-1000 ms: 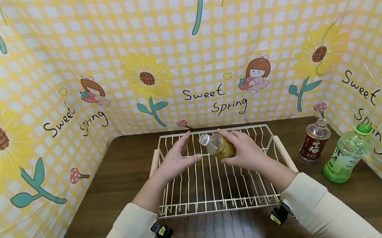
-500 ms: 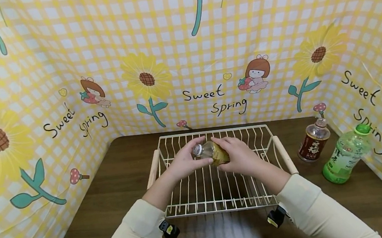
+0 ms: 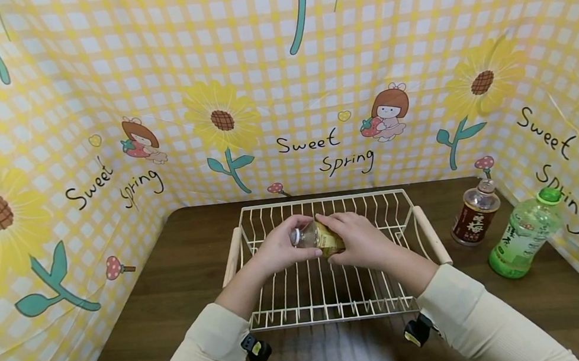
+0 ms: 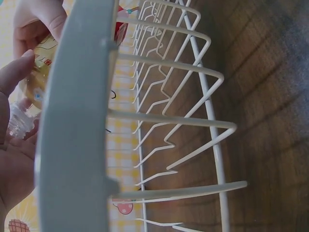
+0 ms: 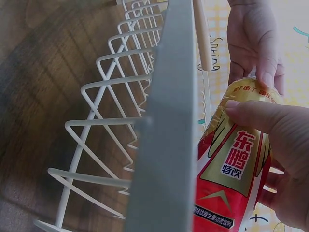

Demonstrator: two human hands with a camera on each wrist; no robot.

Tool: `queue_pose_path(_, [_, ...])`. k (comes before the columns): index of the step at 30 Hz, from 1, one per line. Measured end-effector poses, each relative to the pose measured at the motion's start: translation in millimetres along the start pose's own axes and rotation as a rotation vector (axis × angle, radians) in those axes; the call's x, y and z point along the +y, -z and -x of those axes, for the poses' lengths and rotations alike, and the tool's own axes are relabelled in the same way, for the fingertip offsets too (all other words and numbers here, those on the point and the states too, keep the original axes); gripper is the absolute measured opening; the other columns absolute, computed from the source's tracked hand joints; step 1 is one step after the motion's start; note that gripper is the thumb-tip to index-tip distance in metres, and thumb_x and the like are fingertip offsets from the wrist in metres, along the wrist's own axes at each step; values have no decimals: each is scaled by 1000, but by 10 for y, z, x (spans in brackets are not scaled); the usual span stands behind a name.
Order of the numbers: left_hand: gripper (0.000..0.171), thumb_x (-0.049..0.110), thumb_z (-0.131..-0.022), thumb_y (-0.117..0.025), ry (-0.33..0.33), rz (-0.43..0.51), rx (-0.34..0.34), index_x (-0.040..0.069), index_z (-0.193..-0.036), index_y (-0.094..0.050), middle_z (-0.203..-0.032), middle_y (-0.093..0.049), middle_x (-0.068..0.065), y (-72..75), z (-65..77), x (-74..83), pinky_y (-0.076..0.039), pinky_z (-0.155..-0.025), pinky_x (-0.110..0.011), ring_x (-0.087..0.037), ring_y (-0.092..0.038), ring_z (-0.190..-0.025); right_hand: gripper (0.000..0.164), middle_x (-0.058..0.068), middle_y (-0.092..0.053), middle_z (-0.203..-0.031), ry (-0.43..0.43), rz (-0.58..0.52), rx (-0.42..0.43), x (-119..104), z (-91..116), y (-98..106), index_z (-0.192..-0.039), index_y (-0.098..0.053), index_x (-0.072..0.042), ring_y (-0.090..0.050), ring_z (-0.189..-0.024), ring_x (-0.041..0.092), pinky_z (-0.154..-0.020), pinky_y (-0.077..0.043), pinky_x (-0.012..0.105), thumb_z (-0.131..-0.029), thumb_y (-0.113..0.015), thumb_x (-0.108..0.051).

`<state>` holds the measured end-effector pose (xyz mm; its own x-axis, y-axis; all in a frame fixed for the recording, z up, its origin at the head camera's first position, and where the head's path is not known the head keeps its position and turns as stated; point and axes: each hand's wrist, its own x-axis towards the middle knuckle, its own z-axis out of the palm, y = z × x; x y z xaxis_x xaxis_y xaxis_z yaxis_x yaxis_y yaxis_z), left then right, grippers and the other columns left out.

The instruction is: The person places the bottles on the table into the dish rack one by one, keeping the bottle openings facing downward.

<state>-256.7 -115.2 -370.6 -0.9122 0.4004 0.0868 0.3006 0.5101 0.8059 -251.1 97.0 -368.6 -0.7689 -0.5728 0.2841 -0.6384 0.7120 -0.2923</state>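
Note:
Above the wire rack (image 3: 332,320), a drink bottle with a gold and red label (image 5: 227,179) lies tilted between my two hands, its neck pointing left. My right hand (image 3: 365,240) grips the labelled body, thumb across the gold part in the right wrist view. Around the clear shoulder and neck, my left hand (image 3: 274,249) curls its fingers and thumb. Part of the neck shows in the left wrist view beside the palm. The bottle's base is mostly hidden by the right hand in the head view.
The cream rack stands on a dark wooden table (image 3: 139,322), with a wooden handle (image 3: 432,235) on each side. To its right stand a dark red-labelled bottle (image 3: 475,216) and a green bottle (image 3: 523,237). A checked cloth (image 3: 275,57) surrounds the back and sides.
The left hand has moved right and closed around the bottle's neck end. The right hand has brought the bottle slightly left and lower, and it lies more level.

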Motion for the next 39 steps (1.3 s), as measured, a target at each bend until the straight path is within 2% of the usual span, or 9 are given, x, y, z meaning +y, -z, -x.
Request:
queue_pose_path(5, [67, 22, -78, -82, 9, 15, 39, 13, -138, -52, -136, -58, -10, -12, 13, -16, -50, -99, -43, -27, -56, -122, 89, 17, -57, -137, 1, -16, 7, 1, -3, -5, -149, -41, -9, -54, -123, 37, -105, -42, 55, -73, -84, -26])
queue_pose_path(10, [70, 22, -79, -82, 32, 42, 94, 15, -142, -52, -140, -57, -9, -8, 32, -46, -44, -106, -48, -29, -53, -127, 89, 17, -55, -139, -27, -28, 64, 26, -1, 15, -148, -42, -10, -51, -128, 38, -108, -38, 58, -73, -85, -29])
queue_pose_path(17, [67, 21, -79, -81, 52, 109, 197, 14, -140, -54, -137, -58, -11, 24, 82, -119, -48, -101, -46, -29, -57, -119, 85, 15, -54, -139, -110, -83, 147, 81, 21, 95, -148, -43, -11, -50, -128, 36, -106, -41, 56, -76, -84, -33])
queue_pose_path(23, [68, 12, -79, -80, 65, 245, 312, 10, -141, -52, -136, -55, -16, 50, 108, -155, -56, -88, -31, -29, -60, -113, 81, 17, -47, -146, -226, -201, 228, 112, 73, 81, -149, -40, -10, -43, -133, 40, -106, -40, 58, -82, -78, -33])
queue_pose_path(28, [68, 7, -80, -77, 65, 366, 374, 7, -142, -49, -136, -51, -19, 42, 121, -177, -55, -80, -20, -29, -59, -112, 79, 19, -45, -146, -330, -337, 319, 108, 70, 11, -147, -39, -6, -40, -136, 40, -110, -37, 58, -82, -78, -29])
queue_pose_path(33, [67, 4, -81, -76, 54, 418, 460, 4, -142, -47, -134, -50, -20, 25, 124, -179, -52, -82, -15, -29, -56, -115, 83, 22, -38, -150, -438, -474, 314, 49, 56, -41, -150, -33, -7, -40, -138, 40, -112, -35, 56, -83, -77, -29])
queue_pose_path(39, [65, 0, -81, -74, 48, 514, 558, 1, -141, -47, -127, -52, -19, -22, 122, -136, -52, -81, -13, -19, -56, -107, 83, 22, -38, -150, -486, -688, 288, -43, 24, -80, -152, -28, -6, -38, -139, 38, -116, -32, 52, -86, -74, -26])
